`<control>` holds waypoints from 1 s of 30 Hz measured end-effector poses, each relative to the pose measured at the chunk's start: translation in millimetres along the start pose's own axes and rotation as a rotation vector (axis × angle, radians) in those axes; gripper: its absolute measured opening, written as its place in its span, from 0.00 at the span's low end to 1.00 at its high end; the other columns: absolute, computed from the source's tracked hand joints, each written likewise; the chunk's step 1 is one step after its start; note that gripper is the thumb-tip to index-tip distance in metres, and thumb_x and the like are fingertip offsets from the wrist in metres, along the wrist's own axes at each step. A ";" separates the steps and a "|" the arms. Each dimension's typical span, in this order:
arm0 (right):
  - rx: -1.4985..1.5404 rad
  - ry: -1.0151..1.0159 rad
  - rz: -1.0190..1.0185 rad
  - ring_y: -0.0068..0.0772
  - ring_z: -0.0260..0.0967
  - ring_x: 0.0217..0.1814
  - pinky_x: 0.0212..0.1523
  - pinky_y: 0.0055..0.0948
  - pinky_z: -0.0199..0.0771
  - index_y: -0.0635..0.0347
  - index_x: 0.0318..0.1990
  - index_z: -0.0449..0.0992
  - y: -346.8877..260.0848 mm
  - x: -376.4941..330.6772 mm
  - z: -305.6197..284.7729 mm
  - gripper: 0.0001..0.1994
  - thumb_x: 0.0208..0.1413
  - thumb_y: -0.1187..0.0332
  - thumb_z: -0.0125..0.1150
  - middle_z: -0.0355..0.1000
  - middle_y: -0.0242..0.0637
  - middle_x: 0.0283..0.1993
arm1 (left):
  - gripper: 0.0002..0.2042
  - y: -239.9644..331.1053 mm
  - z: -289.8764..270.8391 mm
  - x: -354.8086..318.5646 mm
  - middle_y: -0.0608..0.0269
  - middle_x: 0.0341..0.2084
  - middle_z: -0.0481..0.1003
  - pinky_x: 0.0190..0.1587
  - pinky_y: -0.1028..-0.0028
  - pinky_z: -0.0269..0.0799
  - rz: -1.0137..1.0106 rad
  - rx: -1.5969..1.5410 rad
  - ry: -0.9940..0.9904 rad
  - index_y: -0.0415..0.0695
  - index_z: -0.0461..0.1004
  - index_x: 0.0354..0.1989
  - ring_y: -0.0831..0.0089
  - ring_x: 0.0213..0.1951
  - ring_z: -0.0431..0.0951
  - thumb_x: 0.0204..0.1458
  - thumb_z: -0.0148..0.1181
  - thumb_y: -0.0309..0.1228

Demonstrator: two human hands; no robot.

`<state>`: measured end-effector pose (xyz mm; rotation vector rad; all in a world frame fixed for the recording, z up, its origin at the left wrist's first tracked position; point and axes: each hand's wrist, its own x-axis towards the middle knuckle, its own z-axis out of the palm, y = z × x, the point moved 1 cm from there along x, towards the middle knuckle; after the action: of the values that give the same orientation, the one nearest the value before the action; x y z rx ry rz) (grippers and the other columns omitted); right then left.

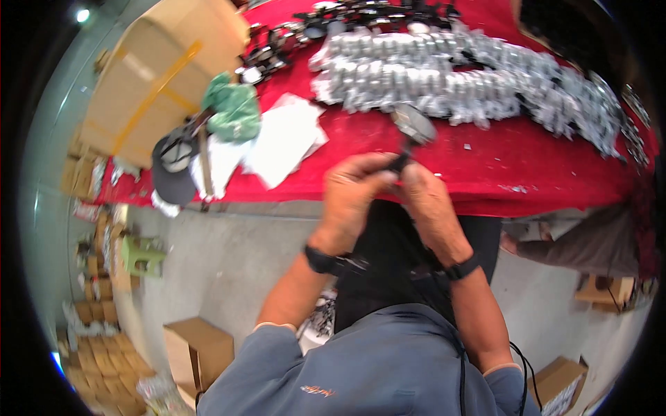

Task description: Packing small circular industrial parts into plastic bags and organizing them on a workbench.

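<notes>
Above the table's near edge, a wristwatch point(415, 125) with a round silvery case and a dark strap is held up, slightly blurred. My left hand point(352, 194) pinches the strap's lower end between thumb and fingers. Close against it, my right hand point(431, 202) also grips the strap. The fingertips hide part of the strap. Beyond the watch lie long rows of watch-like pieces wrapped in clear plastic point(416, 82). Farther back is a heap of unwrapped dark and silver watches point(281, 45).
A red cloth point(361, 135) covers the table. To the left lie white sheets point(284, 142), a green cloth bundle point(232, 107), a dark cap point(173, 170) and a large cardboard box point(163, 76). Another person's leg point(583, 246) shows at right. An opened carton point(200, 353) stands on the floor.
</notes>
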<state>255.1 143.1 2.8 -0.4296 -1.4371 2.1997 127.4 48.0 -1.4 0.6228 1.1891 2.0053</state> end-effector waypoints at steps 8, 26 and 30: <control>-0.244 0.003 0.080 0.34 0.75 0.66 0.70 0.34 0.69 0.71 0.61 0.79 -6.4 -43.5 -24.9 0.21 0.75 0.59 0.57 0.80 0.46 0.62 | 0.09 8.8 -14.4 -39.3 0.57 0.37 0.86 0.45 0.71 0.80 0.193 0.923 -0.189 0.37 0.86 0.44 0.71 0.40 0.86 0.54 0.71 0.20; -0.185 0.044 0.099 0.26 0.76 0.45 0.53 0.29 0.76 0.70 0.54 0.83 3.4 -79.5 -50.2 0.21 0.73 0.56 0.60 0.84 0.42 0.50 | 0.14 87.6 -207.1 132.9 0.54 0.33 0.86 0.42 0.66 0.78 0.270 1.349 0.430 0.39 0.87 0.43 0.66 0.37 0.85 0.61 0.67 0.39; -0.088 0.045 0.081 0.23 0.73 0.40 0.48 0.28 0.75 0.70 0.54 0.83 3.9 -68.6 -53.8 0.21 0.73 0.56 0.60 0.83 0.42 0.49 | 0.13 111.0 -164.6 117.7 0.62 0.40 0.85 0.47 0.71 0.78 0.502 1.036 0.289 0.35 0.85 0.49 0.70 0.43 0.85 0.69 0.63 0.34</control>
<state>338.6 145.7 -22.2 -0.5740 -1.5217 2.1807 -99.1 14.0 26.8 1.2381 2.4723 1.7623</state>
